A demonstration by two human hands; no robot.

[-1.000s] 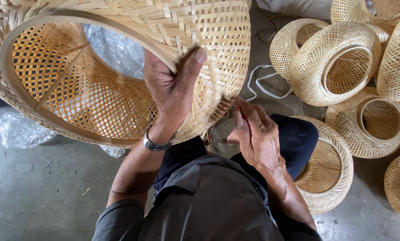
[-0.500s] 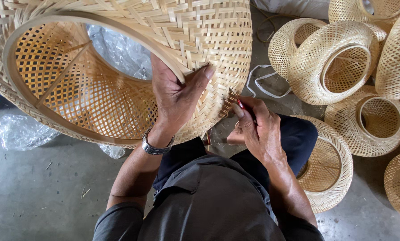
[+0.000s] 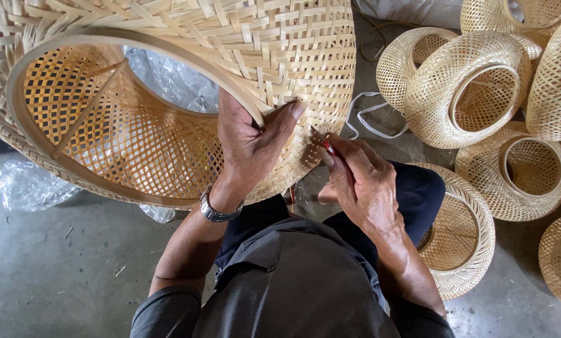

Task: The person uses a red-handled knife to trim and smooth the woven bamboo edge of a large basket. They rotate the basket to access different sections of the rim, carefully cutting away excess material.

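Observation:
A large woven bamboo lampshade fills the upper left, its open rim facing me. My left hand grips that rim at the lower right, thumb pressed on the outer weave; a metal watch sits on the wrist. My right hand is closed around a small red-handled tool, its tip touching the shade's outer weave just right of my left thumb. Both forearms reach up from my lap.
Several smaller woven bamboo shades are heaped at the right, one against my right knee. Crumpled clear plastic lies on the grey concrete floor at the left. A white strap lies behind the shade.
The large shade has turned and tilted a little in my left hand. My right hand has risen and brought the tool's tip to the weave.

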